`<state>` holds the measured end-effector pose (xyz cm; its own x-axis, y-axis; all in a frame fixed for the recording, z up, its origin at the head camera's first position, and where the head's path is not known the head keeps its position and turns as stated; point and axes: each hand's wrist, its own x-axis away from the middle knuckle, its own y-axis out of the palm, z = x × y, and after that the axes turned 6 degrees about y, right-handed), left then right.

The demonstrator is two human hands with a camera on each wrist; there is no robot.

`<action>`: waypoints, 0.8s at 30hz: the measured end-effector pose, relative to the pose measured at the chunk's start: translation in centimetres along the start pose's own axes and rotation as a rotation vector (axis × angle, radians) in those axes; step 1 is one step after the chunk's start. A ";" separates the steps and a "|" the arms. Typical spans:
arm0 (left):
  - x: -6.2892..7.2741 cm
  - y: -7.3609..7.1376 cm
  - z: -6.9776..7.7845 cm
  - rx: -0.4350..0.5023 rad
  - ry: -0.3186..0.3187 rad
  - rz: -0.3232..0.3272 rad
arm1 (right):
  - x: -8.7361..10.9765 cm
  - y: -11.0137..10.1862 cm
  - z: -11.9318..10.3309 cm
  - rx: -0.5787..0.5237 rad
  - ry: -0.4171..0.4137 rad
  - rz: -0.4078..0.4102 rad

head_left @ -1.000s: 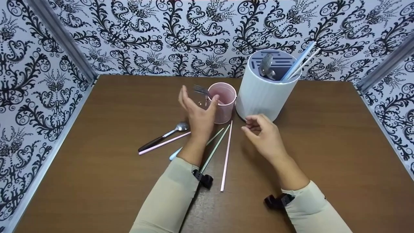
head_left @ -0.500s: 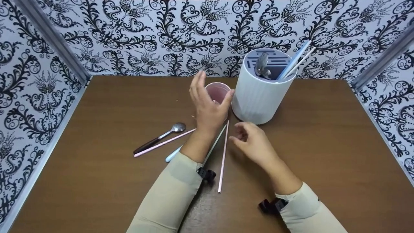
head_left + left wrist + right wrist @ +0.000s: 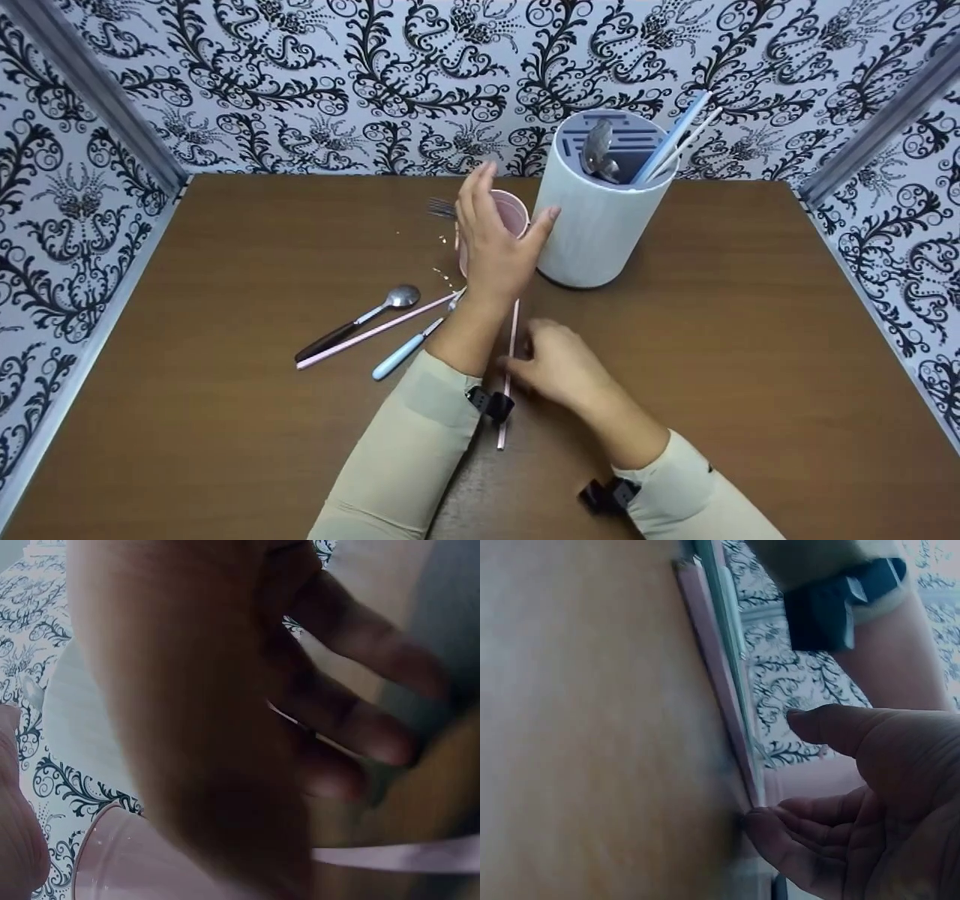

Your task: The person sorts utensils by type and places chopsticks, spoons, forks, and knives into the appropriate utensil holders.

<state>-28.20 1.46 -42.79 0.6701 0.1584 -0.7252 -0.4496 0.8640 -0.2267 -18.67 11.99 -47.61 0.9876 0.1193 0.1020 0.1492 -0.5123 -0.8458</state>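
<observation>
My left hand (image 3: 495,255) is before the pink cup (image 3: 511,210), fingers spread and raised, hiding most of it. Whether it touches the cup, I cannot tell. Fork tines (image 3: 441,208) show left of the cup. My right hand (image 3: 562,360) is low over the pink chopstick (image 3: 502,435). In the right wrist view its thumb stands away from the fingers, and a fingertip is at the chopstick's (image 3: 716,660) far end. Green chopsticks (image 3: 729,630) lie alongside there. The right hand (image 3: 202,705) fills the left wrist view, above the pink cup (image 3: 127,859).
The white utensil holder (image 3: 600,232) stands right of the cup, with spoons (image 3: 598,146) and light-coloured chopsticks (image 3: 679,135) in it. Left of my arm lie a black-handled spoon (image 3: 352,326), another pink chopstick (image 3: 367,337) and a blue-handled utensil (image 3: 397,358). Patterned walls enclose the brown table (image 3: 187,420).
My left hand has shifted right, across the cup. My right hand has come down and left, from beside the holder to the pink chopstick. The head view has drifted slightly.
</observation>
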 end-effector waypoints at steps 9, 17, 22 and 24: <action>0.6 -0.5 -0.1 -0.022 0.018 -0.036 | -0.3 1.0 -1.0 0.117 -0.004 0.004; 0.9 -0.4 -0.3 -0.036 0.014 -0.070 | -0.5 0.0 -0.4 0.196 0.020 -0.001; 1.0 -0.3 -0.6 0.023 0.044 -0.123 | -0.7 -0.7 0.0 0.218 0.048 -0.016; 1.0 -0.2 -0.6 0.058 0.040 -0.154 | -0.9 -1.0 0.2 0.219 0.067 -0.029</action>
<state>-27.81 1.10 -43.85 0.7041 0.0035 -0.7101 -0.3076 0.9028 -0.3005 -19.72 12.57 -47.02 0.9852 0.0709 0.1558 0.1703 -0.3113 -0.9349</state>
